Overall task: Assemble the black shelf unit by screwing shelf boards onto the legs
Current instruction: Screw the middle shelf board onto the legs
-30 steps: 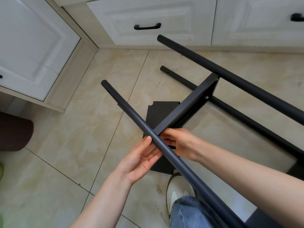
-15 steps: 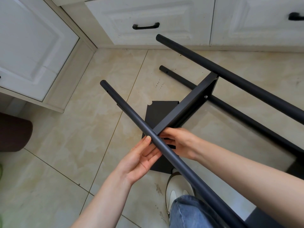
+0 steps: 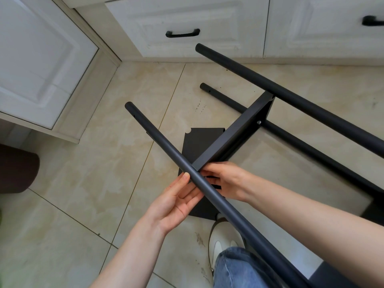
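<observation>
Starting at the left, the white cabinet door (image 3: 39,65) and the beige floor tiles (image 3: 68,179) aren't part of the job. Then comes the near leg (image 3: 166,150), a long black tube running from far-left down to near-right, lifted off the floor. The person's left hand (image 3: 176,204) sits under it with the fingers mostly straight, thumb tip against the tube, so it's propping the leg rather than really gripping it. That looks like the weak spot: if the palm shifts, the tube can roll or drop and the hole will likely go off line with the board.

Just right of the tube, the right hand (image 3: 224,181) has its fingers curled in at the joint where the shelf board (image 3: 234,138) meets the leg. It seems to be pinching something small there, probably a screw, but the tube hides it, so can't tell for sure. A tiny screw started at an angle could cross-thread or slip out and vanish under the spare board (image 3: 199,142) lying flat on the floor below.

Further right, the board's far end is already fixed with a screw (image 3: 259,122) to the upper leg (image 3: 291,96), and another leg (image 3: 291,140) runs lower, near the floor. With only one end fastened, the board can probably pivot, and that'd twist the frame while the person works the near joint.
</observation>
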The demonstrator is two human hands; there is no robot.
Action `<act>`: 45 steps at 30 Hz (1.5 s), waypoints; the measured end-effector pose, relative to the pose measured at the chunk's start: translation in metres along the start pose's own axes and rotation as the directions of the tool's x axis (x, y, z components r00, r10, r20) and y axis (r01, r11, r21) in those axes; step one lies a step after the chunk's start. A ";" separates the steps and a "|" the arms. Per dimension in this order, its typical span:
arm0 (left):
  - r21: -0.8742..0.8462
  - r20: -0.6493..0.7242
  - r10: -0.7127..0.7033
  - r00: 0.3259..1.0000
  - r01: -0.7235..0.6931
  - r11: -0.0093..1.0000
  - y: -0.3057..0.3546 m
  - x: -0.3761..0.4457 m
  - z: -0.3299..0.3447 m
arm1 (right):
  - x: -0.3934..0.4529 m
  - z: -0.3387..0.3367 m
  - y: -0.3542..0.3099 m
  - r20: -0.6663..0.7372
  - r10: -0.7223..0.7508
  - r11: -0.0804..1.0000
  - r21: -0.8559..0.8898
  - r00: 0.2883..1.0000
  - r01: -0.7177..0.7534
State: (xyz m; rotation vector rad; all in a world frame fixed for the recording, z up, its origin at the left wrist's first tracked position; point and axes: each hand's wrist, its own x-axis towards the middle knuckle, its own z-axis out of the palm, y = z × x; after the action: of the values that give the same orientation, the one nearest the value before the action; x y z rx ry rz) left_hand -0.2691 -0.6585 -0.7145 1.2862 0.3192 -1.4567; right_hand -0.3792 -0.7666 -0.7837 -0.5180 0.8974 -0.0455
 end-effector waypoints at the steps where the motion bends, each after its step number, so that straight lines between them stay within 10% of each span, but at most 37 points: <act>1: 0.001 0.000 0.001 1.000 -0.001 1.000 0.000 0.000 0.000 | -0.001 -0.001 -0.001 -0.002 -0.001 1.000 0.000 1.000 0.001; 45: 0.005 -0.012 0.010 1.000 -0.010 1.000 0.000 0.000 0.000 | -0.001 -0.005 -0.002 -0.011 0.046 0.993 -0.107 0.999 -0.047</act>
State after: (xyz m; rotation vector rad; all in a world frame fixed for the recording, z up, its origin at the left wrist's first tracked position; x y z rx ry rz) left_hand -0.2690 -0.6587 -0.7147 1.2989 0.3168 -1.4425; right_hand -0.3832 -0.7700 -0.7847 -0.5969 0.9234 0.0434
